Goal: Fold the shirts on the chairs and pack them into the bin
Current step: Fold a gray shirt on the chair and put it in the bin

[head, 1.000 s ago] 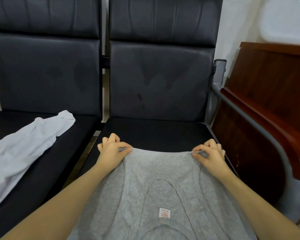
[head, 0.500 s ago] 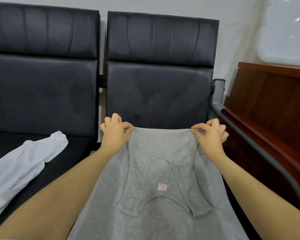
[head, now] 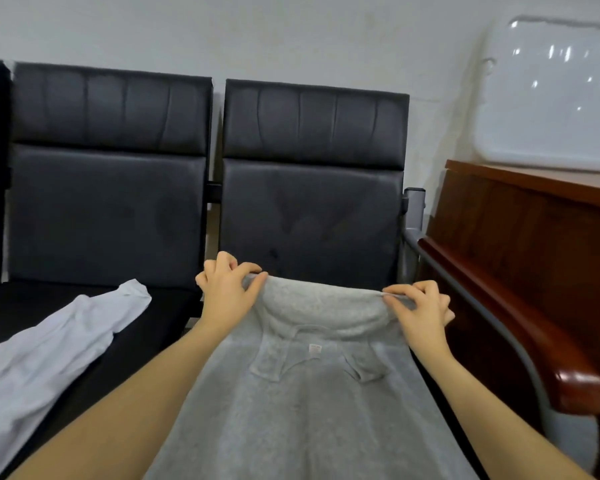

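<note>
Pale wall backs two full black chairs, with a sliver of a third at the left edge. I count two shirts: a white shirt sprawled over the left chair, and a grey shirt spread from the right chair toward me. My left hand and right hand each pinch the grey shirt's far edge, held up off the seat and folding back over its neckline; half a second ago that edge sat lower and flatter. Open seat shows between the shirts. A wooden desk crowds the right side, beyond a grey armrest; a white, perhaps plastic, bin rests on it.
</note>
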The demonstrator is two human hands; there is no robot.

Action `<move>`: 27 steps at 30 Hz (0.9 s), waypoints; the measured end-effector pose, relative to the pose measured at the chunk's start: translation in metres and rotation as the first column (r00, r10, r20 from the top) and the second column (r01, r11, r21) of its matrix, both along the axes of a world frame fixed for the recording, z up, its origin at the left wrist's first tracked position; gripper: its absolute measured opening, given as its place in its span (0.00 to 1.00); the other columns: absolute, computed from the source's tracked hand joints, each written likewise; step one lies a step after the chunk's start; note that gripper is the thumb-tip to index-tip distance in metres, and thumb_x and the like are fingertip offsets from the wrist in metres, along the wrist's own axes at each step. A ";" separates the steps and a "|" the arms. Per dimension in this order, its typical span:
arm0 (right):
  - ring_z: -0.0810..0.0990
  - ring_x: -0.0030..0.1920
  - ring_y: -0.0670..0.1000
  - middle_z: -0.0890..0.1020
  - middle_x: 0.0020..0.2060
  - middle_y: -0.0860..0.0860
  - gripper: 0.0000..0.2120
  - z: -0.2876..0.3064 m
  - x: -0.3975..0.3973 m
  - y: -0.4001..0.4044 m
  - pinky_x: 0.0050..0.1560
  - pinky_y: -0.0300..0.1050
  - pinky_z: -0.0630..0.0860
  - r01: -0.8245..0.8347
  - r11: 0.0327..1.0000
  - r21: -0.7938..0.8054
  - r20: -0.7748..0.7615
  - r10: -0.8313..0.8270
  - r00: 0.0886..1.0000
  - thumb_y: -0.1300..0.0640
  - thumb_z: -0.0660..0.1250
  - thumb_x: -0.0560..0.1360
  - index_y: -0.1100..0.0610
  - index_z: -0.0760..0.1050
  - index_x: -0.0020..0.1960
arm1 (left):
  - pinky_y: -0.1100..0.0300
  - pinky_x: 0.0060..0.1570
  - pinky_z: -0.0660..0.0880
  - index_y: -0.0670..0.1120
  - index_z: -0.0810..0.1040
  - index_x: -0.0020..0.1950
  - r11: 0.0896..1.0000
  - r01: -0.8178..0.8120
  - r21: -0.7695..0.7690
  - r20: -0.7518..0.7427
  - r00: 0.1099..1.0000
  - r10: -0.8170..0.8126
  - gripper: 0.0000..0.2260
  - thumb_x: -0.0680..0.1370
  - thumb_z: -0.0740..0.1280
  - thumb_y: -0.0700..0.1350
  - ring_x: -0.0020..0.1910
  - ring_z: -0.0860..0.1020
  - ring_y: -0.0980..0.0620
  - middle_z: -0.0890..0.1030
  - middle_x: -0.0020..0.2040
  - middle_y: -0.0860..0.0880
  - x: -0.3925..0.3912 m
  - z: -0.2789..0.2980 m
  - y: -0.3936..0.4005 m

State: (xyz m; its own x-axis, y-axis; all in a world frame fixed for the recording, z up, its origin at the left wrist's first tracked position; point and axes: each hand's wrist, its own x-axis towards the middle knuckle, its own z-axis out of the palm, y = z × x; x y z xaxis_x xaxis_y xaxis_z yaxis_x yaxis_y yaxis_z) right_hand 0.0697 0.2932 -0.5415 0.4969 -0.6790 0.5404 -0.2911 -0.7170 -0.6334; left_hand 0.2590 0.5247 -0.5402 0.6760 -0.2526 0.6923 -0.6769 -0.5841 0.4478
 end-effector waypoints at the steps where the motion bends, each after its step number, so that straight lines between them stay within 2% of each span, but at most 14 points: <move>1: 0.63 0.52 0.48 0.68 0.45 0.45 0.03 -0.001 -0.009 0.005 0.54 0.43 0.54 -0.013 1.000 0.014 -0.005 0.013 1.000 0.52 0.71 0.74 0.43 0.81 0.44 | 0.53 0.52 0.56 0.52 0.83 0.47 1.000 -0.001 -0.008 -0.009 1.000 0.001 0.07 0.75 0.69 0.53 0.48 0.62 0.50 0.66 0.46 0.51 -0.010 -0.002 0.006; 8: 0.63 0.53 0.48 0.68 0.44 0.44 0.03 -0.011 -0.079 0.047 0.50 0.40 0.51 -0.108 0.992 0.064 -0.023 0.110 0.994 0.52 0.71 0.73 0.43 0.81 0.44 | 0.57 0.52 0.53 0.50 0.82 0.48 1.000 -0.005 -0.012 -0.060 0.998 0.004 0.08 0.76 0.68 0.53 0.48 0.62 0.52 0.67 0.46 0.51 -0.074 -0.019 0.060; 12: 0.64 0.53 0.48 0.68 0.46 0.46 0.04 -0.024 -0.118 0.071 0.53 0.42 0.52 -0.159 0.983 0.095 -0.059 0.165 0.985 0.52 0.72 0.72 0.43 0.80 0.42 | 0.56 0.53 0.54 0.48 0.82 0.49 0.999 -0.031 0.025 -0.107 0.994 0.033 0.11 0.78 0.65 0.53 0.50 0.63 0.52 0.68 0.47 0.51 -0.104 -0.035 0.085; 15: 0.64 0.54 0.48 0.67 0.45 0.44 0.06 -0.037 -0.140 0.085 0.54 0.43 0.54 -0.179 0.979 0.099 -0.089 0.188 0.978 0.53 0.74 0.71 0.42 0.79 0.40 | 0.53 0.55 0.57 0.46 0.82 0.44 0.998 -0.037 0.049 -0.123 0.991 0.043 0.13 0.78 0.64 0.54 0.50 0.63 0.50 0.69 0.48 0.50 -0.122 -0.050 0.101; 17: 0.65 0.53 0.49 0.67 0.44 0.44 0.08 -0.044 -0.153 0.092 0.54 0.44 0.54 -0.197 0.975 0.103 -0.089 0.206 0.974 0.53 0.74 0.70 0.41 0.78 0.38 | 0.53 0.53 0.57 0.46 0.80 0.40 0.998 -0.027 0.052 -0.096 0.995 0.032 0.16 0.78 0.63 0.55 0.49 0.63 0.50 0.68 0.46 0.50 -0.133 -0.059 0.109; 20: 0.65 0.53 0.49 0.68 0.45 0.44 0.08 -0.054 -0.169 0.097 0.53 0.45 0.55 -0.205 0.975 0.087 -0.117 0.215 0.970 0.50 0.73 0.71 0.39 0.77 0.37 | 0.53 0.49 0.58 0.47 0.79 0.36 0.996 -0.019 0.091 -0.069 0.997 0.025 0.21 0.75 0.56 0.60 0.46 0.65 0.48 0.68 0.42 0.50 -0.145 -0.075 0.119; 24: 0.64 0.56 0.47 0.70 0.51 0.43 0.02 -0.061 -0.170 0.104 0.52 0.43 0.52 -0.161 0.987 0.019 -0.321 0.158 0.934 0.44 0.67 0.74 0.39 0.77 0.43 | 0.51 0.47 0.62 0.49 0.81 0.31 0.946 -0.072 0.316 -0.010 0.997 0.079 0.28 0.74 0.50 0.64 0.44 0.72 0.45 0.75 0.38 0.50 -0.153 -0.083 0.125; 27: 0.66 0.61 0.48 0.70 0.57 0.44 0.08 -0.066 -0.157 0.104 0.55 0.42 0.54 -0.204 0.978 -0.046 -0.483 0.157 0.861 0.45 0.63 0.78 0.43 0.78 0.53 | 0.53 0.54 0.61 0.51 0.83 0.46 0.835 -0.027 0.550 -0.081 0.993 0.086 0.25 0.79 0.51 0.62 0.54 0.71 0.48 0.76 0.50 0.51 -0.161 -0.074 0.115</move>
